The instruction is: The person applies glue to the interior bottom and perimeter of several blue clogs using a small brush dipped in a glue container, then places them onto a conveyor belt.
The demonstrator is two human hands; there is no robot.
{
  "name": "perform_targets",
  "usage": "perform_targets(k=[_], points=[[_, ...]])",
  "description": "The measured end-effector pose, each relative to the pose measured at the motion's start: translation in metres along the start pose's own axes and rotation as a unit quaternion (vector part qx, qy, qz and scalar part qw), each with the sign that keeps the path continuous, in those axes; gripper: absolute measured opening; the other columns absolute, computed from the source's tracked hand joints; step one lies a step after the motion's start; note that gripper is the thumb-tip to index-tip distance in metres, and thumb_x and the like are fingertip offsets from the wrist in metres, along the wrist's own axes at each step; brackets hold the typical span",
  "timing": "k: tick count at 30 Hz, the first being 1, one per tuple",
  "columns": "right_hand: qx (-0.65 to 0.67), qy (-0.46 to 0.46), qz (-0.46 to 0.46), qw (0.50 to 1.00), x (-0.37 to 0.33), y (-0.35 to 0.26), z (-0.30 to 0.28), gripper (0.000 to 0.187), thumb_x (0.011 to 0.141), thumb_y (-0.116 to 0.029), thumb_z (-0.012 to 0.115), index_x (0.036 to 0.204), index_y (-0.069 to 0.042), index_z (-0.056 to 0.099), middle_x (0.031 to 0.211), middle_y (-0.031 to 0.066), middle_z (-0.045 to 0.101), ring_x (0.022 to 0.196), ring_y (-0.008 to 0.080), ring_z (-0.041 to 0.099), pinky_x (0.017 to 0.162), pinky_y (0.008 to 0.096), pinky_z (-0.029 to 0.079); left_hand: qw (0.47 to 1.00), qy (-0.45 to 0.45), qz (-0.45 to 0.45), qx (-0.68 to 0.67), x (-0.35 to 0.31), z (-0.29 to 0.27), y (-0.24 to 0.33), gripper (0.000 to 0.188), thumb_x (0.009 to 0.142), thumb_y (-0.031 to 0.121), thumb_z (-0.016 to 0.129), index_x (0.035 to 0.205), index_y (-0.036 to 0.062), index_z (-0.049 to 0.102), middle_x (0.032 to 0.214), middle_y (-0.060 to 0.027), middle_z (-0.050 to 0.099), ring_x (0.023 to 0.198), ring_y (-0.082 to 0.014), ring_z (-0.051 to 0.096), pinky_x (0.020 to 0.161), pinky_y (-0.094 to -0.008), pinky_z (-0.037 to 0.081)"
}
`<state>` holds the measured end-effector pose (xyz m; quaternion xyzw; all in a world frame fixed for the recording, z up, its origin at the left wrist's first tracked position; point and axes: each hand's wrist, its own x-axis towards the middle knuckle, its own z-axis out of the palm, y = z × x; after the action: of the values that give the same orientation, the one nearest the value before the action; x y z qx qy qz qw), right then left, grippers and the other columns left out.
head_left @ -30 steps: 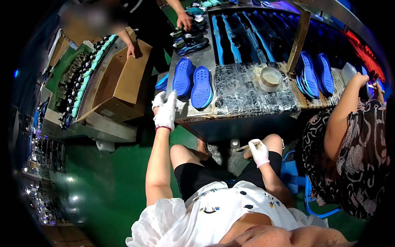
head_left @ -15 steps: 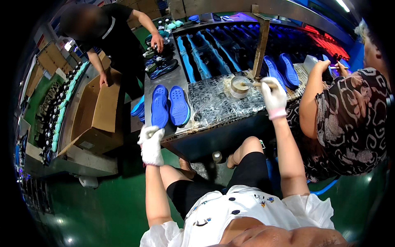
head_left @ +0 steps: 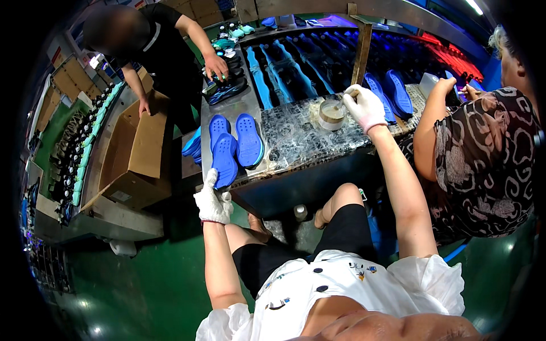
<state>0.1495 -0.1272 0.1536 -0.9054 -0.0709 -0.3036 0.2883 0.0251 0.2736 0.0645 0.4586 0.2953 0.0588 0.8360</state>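
Observation:
My left hand (head_left: 213, 202), in a white glove, is closed on the near end of a blue shoe sole (head_left: 226, 162). This sole is partly raised and overlaps another blue sole (head_left: 218, 126) behind it. A third blue sole (head_left: 248, 139) lies just to the right on the metal tabletop. My right hand (head_left: 365, 108), also gloved in white, is closed round the handle of a brush (head_left: 340, 105). The brush's lower end dips into a round cup (head_left: 331, 120) of pale paste; the bristles are hidden.
Dark conveyor (head_left: 296, 74) carries blue strips behind the table. Two blue soles (head_left: 399, 94) lie by a metal post (head_left: 362, 54). A co-worker in patterned clothing (head_left: 483, 159) sits at right. Another person (head_left: 170, 57) handles dark shoes (head_left: 227, 91) beside an open cardboard box (head_left: 145, 142).
My left hand has drawn one blue sole nearer and raised its near end, uncovering another sole. My right hand has moved left with the brush, closer to the cup.

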Motion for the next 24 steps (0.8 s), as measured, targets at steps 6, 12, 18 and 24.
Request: perform_targets(k=[6, 12, 18, 24], points=[[0.094, 0.171, -0.027, 0.98, -0.032, -0.001, -0.003, 0.01, 0.083, -0.018, 0.068, 0.088, -0.01, 0.069, 0.078, 0.0073, 0.069, 0.068, 0.0223, 0.066, 0.064, 0.0304, 0.052, 0.975, -0.089, 0.176, -0.104, -0.023, 0.019, -0.009, 0.026, 0.084, 0.02, 0.068, 0.106, 0.009, 0.059, 0.083, -0.004, 0.063, 0.059, -0.0139, 0.056, 0.051, -0.0275, 0.046], [0.347, 0.168, 0.066, 0.92, -0.135, -0.053, -0.024, 0.006, 0.085, 0.004, 0.059, 0.087, 0.006, 0.064, 0.08, 0.007, 0.064, 0.063, 0.0101, 0.06, 0.059, 0.023, 0.048, 0.936, -0.018, 0.348, 0.044, -0.084, 0.064, -0.027, 0.045, 0.081, 0.001, 0.07, 0.121, -0.0003, 0.049, 0.105, -0.0078, 0.061, 0.092, -0.0149, 0.058, 0.087, -0.0301, 0.049], [0.417, 0.062, -0.028, 0.906, -0.177, -0.102, -0.032, 0.011, 0.078, 0.008, 0.056, 0.085, 0.007, 0.064, 0.072, 0.0097, 0.059, 0.058, 0.0122, 0.059, 0.053, 0.023, 0.045, 0.928, 0.039, 0.364, 0.067, -0.106, 0.081, -0.052, 0.039, 0.077, 0.001, 0.075, 0.108, -0.0007, 0.051, 0.092, -0.0092, 0.062, 0.072, -0.0114, 0.059, 0.066, -0.0271, 0.052], [0.309, 0.057, -0.132, 0.94, -0.166, -0.114, -0.029, 0.014, 0.069, 0.004, 0.067, 0.081, -0.004, 0.066, 0.066, 0.0063, 0.062, 0.053, 0.0203, 0.055, 0.05, 0.0298, 0.043, 0.921, 0.024, 0.381, 0.076, -0.124, 0.097, -0.059, 0.039, 0.078, -0.004, 0.073, 0.109, 0.0003, 0.05, 0.089, -0.0077, 0.06, 0.066, -0.01, 0.057, 0.06, -0.0243, 0.05]])
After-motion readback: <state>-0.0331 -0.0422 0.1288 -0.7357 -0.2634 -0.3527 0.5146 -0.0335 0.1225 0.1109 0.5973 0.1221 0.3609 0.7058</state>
